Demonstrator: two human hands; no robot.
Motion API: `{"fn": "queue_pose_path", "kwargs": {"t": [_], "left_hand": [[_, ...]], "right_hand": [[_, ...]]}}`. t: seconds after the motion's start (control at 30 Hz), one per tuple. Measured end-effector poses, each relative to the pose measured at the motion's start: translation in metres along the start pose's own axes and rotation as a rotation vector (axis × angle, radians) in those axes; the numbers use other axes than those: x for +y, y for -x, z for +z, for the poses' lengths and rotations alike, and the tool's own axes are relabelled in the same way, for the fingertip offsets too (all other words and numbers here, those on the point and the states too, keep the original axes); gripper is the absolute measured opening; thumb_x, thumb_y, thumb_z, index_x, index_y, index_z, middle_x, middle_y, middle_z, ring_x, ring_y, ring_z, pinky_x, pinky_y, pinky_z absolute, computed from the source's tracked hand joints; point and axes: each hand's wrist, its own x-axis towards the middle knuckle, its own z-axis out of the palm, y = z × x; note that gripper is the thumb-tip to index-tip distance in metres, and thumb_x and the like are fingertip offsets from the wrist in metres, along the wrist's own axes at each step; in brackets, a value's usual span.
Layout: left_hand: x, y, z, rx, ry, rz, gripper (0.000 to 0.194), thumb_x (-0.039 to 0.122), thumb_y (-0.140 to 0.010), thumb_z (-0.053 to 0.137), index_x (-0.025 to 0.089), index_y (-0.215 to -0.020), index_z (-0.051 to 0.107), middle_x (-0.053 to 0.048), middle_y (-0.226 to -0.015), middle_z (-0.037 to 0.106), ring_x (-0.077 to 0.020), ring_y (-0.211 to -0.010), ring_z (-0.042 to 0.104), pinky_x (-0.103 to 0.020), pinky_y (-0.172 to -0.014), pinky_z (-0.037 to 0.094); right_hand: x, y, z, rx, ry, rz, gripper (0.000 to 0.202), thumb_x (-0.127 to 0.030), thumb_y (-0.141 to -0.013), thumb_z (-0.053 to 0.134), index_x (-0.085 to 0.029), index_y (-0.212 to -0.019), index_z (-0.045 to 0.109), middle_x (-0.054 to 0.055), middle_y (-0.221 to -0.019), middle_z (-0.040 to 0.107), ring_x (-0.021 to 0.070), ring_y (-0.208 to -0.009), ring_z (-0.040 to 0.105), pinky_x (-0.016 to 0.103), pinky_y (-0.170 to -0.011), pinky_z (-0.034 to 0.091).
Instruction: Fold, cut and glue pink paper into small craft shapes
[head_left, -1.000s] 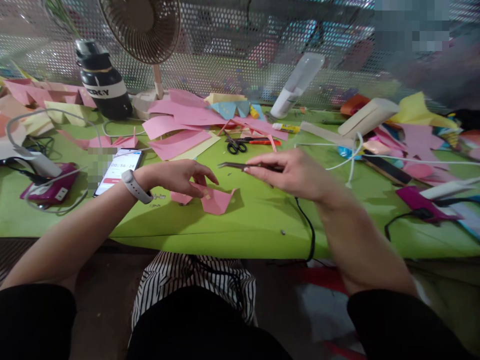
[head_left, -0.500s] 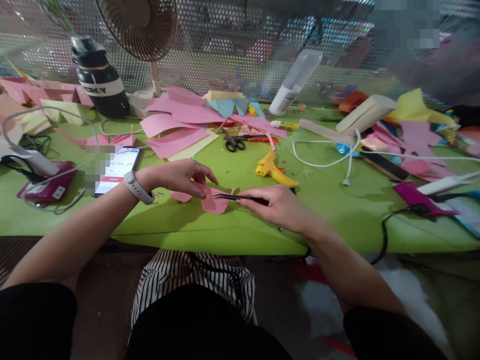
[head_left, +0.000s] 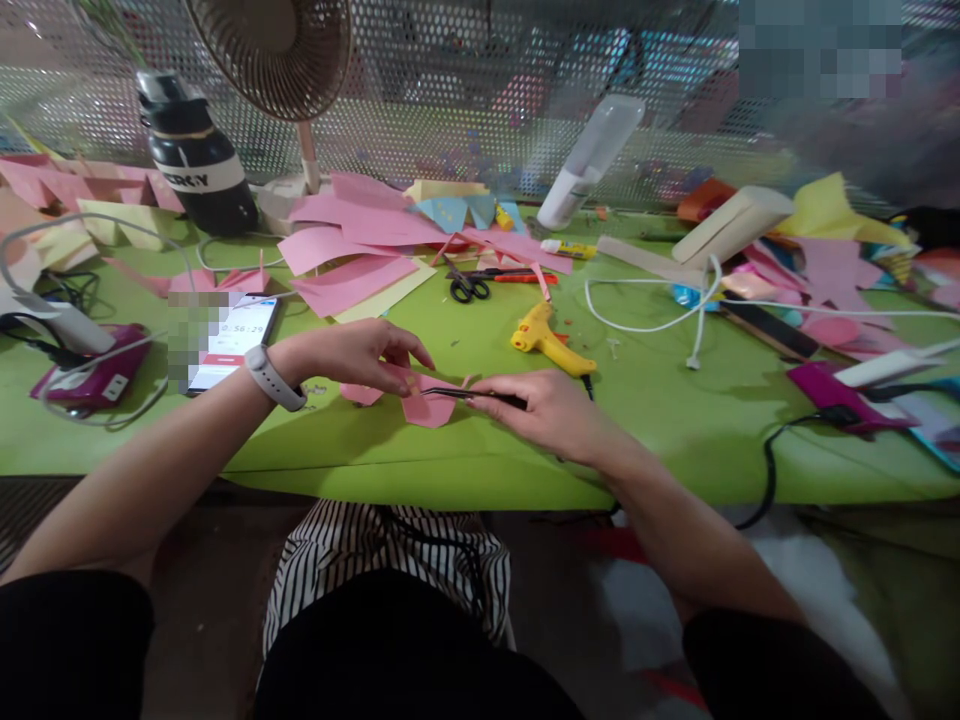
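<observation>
Two bare hands work near the front of the green table [head_left: 337,440], and between them lies a folded pink paper piece [head_left: 431,411], its long axis running left to right. The left hand [head_left: 367,355] is nearer, half-curled over the piece's left part, though I cannot tell whether it pinches the paper, while the right hand [head_left: 555,412], just off the right end, is closed around dark tweezers [head_left: 491,397] pointing left along that axis, tips over the paper. Beyond lie a yellow glue gun [head_left: 551,342], then scissors [head_left: 469,286], then loose pink sheets [head_left: 352,285].
</observation>
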Motion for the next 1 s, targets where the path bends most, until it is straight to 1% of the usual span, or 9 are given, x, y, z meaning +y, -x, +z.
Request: {"fn": "queue_pose_path", "kwargs": {"t": [0.17, 0.23, 0.37, 0.53, 0.67, 0.83, 1.0], "left_hand": [[0.0018, 0.0005, -0.0002, -0.006, 0.005, -0.012, 0.046, 0.039, -0.08, 0.066, 0.018, -0.121, 0.065, -0.004, -0.092, 0.073, -0.0158, -0.077, 0.063, -0.023, -0.065, 0.043], [0.0037, 0.001, -0.0005, -0.009, 0.009, -0.021, 0.046, 0.038, -0.08, 0.066, 0.018, -0.122, 0.064, -0.005, -0.094, 0.073, -0.0157, -0.077, 0.063, -0.023, -0.066, 0.043], [0.0062, 0.0015, -0.0012, -0.017, -0.007, -0.037, 0.045, 0.033, -0.08, 0.065, 0.018, -0.122, 0.064, -0.006, -0.097, 0.073, -0.0152, -0.079, 0.063, -0.023, -0.068, 0.043], [0.0069, 0.0017, -0.0012, -0.013, -0.022, -0.032, 0.044, 0.033, -0.08, 0.065, 0.018, -0.121, 0.065, -0.006, -0.099, 0.072, -0.0159, -0.08, 0.062, -0.023, -0.068, 0.043], [0.008, 0.0024, -0.0005, 0.001, -0.037, -0.043, 0.046, 0.033, -0.079, 0.066, 0.018, -0.122, 0.065, -0.005, -0.098, 0.072, -0.0154, -0.079, 0.062, -0.023, -0.067, 0.042], [0.0057, 0.0023, 0.0003, 0.002, -0.055, -0.034, 0.045, 0.035, -0.079, 0.066, 0.018, -0.121, 0.065, -0.004, -0.093, 0.072, -0.0146, -0.075, 0.06, -0.023, -0.064, 0.041], [0.0041, 0.0012, 0.0008, 0.003, -0.066, -0.024, 0.045, 0.037, -0.079, 0.066, 0.017, -0.119, 0.066, -0.004, -0.089, 0.072, -0.0139, -0.071, 0.06, -0.023, -0.06, 0.039]], "right_hand": [[0.0002, -0.0006, 0.001, 0.002, 0.013, -0.016, 0.028, -0.038, -0.095, 0.053, -0.028, -0.112, 0.073, 0.003, -0.103, 0.076, 0.0219, -0.087, 0.071, 0.033, -0.071, 0.05], [0.0006, -0.0007, 0.0018, 0.004, 0.018, -0.025, 0.028, -0.038, -0.095, 0.053, -0.027, -0.111, 0.073, 0.003, -0.102, 0.076, 0.0217, -0.086, 0.071, 0.033, -0.071, 0.049], [0.0013, -0.0006, 0.0034, 0.006, 0.004, -0.036, 0.027, -0.037, -0.095, 0.052, -0.027, -0.109, 0.073, 0.003, -0.103, 0.076, 0.0216, -0.088, 0.071, 0.034, -0.074, 0.05], [0.0012, 0.0004, 0.0026, -0.006, -0.003, -0.027, 0.028, -0.038, -0.095, 0.052, -0.027, -0.11, 0.073, 0.003, -0.106, 0.075, 0.0224, -0.09, 0.071, 0.035, -0.074, 0.05], [0.0002, -0.0001, 0.0013, -0.001, -0.005, -0.01, 0.028, -0.038, -0.094, 0.052, -0.027, -0.109, 0.073, 0.003, -0.106, 0.075, 0.0232, -0.091, 0.071, 0.035, -0.074, 0.05], [-0.0003, -0.0004, 0.0016, 0.002, -0.013, 0.006, 0.03, -0.04, -0.094, 0.052, -0.026, -0.11, 0.074, 0.004, -0.103, 0.076, 0.0228, -0.087, 0.071, 0.035, -0.072, 0.051], [0.0008, 0.0007, 0.0006, 0.043, -0.07, 0.027, 0.031, -0.04, -0.093, 0.053, -0.022, -0.109, 0.073, 0.005, -0.1, 0.076, 0.0202, -0.082, 0.069, 0.032, -0.07, 0.049]]}}
